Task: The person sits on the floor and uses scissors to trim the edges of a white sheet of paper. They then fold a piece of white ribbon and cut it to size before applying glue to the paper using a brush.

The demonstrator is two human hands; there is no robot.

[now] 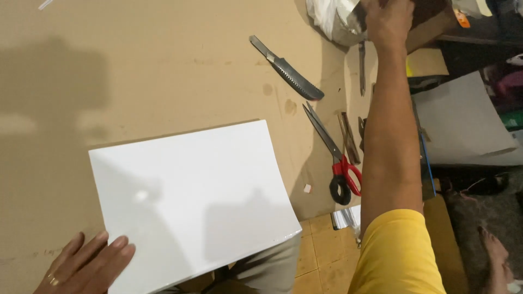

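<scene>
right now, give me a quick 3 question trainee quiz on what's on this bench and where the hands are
1. True or false: the left hand rests on the near left corner of the white sheet.
2. Multiple choice: the scissors have handles that are
A. all blue
B. red and black
C. yellow
3. Short answer: what lies on the brown table beyond the scissors, closer to the far edge?

Key
1. True. The fingers lie flat at that corner.
2. B.
3. A knife with a dark toothed blade. The right hand reaches past it to a bundle at the top edge; what it grips cannot be told.
</scene>
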